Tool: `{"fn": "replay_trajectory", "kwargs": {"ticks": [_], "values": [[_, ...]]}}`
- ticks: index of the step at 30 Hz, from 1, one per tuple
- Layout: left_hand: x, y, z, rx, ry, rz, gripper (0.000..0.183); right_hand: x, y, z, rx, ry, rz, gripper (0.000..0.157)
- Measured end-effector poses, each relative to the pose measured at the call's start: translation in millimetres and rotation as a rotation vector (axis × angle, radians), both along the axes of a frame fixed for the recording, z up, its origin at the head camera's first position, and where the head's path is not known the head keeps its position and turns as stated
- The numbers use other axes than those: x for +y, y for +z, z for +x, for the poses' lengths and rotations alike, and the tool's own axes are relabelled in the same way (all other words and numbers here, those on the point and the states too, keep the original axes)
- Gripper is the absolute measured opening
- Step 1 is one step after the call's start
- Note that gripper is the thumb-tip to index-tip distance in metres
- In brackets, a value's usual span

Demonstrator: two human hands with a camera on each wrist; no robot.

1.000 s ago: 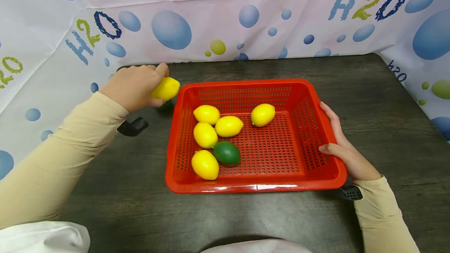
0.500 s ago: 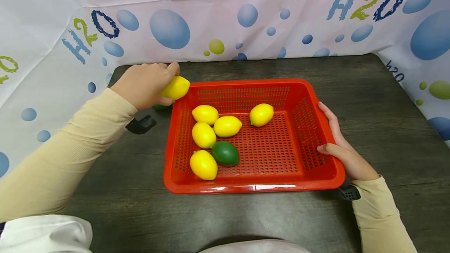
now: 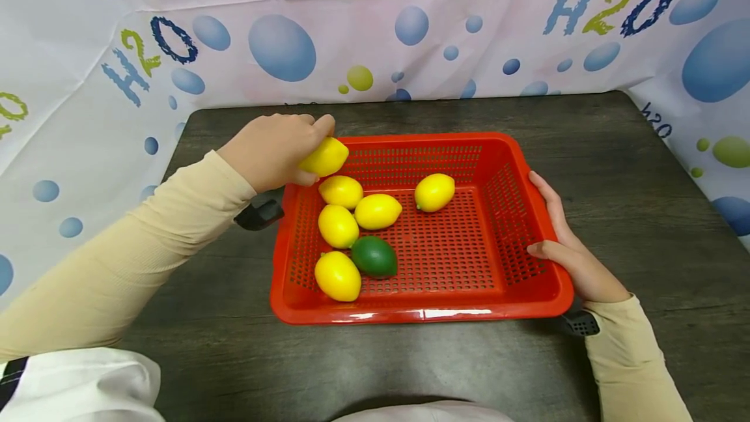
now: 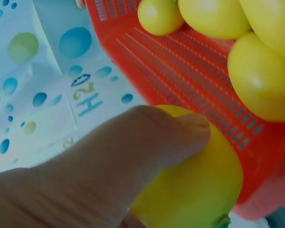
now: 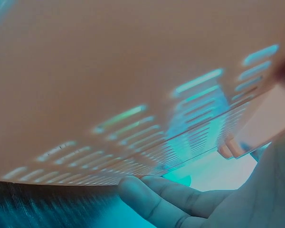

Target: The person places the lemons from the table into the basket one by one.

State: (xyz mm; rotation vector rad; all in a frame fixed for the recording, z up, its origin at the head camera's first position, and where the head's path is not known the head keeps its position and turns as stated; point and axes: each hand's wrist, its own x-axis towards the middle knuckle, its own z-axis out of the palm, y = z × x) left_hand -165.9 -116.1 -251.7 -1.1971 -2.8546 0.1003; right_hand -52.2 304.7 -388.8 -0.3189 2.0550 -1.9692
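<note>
My left hand holds a yellow lemon just above the back left corner of a red plastic basket. In the left wrist view the thumb presses on top of this lemon, whose green stem tip shows. My right hand grips the basket's right rim, thumb inside and the other fingers outside. In the right wrist view its fingers lie under the perforated basket wall. Inside the basket are several lemons, mostly at the left, and one dark green lime.
A dark wood-grain table carries the basket. Behind and along the sides hangs a white curtain with blue and green bubbles and H2O lettering. One lemon lies apart from the rest, near the basket's back wall.
My left hand has carried the lemon rightward, from left of the basket to over its back left corner. A green thing that showed beneath that hand is now hidden. My right hand keeps its grip.
</note>
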Motion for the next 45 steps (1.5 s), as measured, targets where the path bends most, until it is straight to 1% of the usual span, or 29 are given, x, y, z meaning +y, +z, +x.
{"fn": "replay_trajectory", "kwargs": {"ticks": [4, 8, 12, 19, 27, 38, 41, 45], "values": [[7, -0.3, 3.1, -0.017, -0.028, -0.013, 0.057, 0, -0.6, 0.8, 0.0, -0.003, 0.0, 0.098], [12, -1.1, 5.3, -0.021, -0.034, -0.028, 0.059, -1, -1.7, 1.0, -0.004, -0.006, 0.002, 0.099], [16, -2.5, 4.4, -0.017, -0.037, -0.032, 0.059, -1, -1.9, 0.6, -0.001, -0.008, -0.003, 0.099], [25, -5.4, 3.4, -0.011, -0.07, -0.056, 0.058, 0, -1.9, 0.0, 0.008, -0.005, -0.001, 0.099], [36, -7.0, 3.4, -0.029, -0.104, -0.05, 0.057, -1, -1.3, 0.0, 0.0, -0.005, -0.008, 0.098], [56, -13.2, -0.1, -0.087, -0.106, -0.154, 0.061, -1, -1.1, 0.2, 0.008, -0.002, -0.013, 0.099], [61, -14.0, -1.6, -0.072, -0.11, -0.175, 0.066, -1, -1.3, 0.2, 0.007, 0.0, -0.014, 0.099], [67, -13.3, -3.0, -0.045, -0.12, -0.178, 0.069, -1, -1.4, 0.3, 0.007, -0.001, -0.016, 0.099]]}}
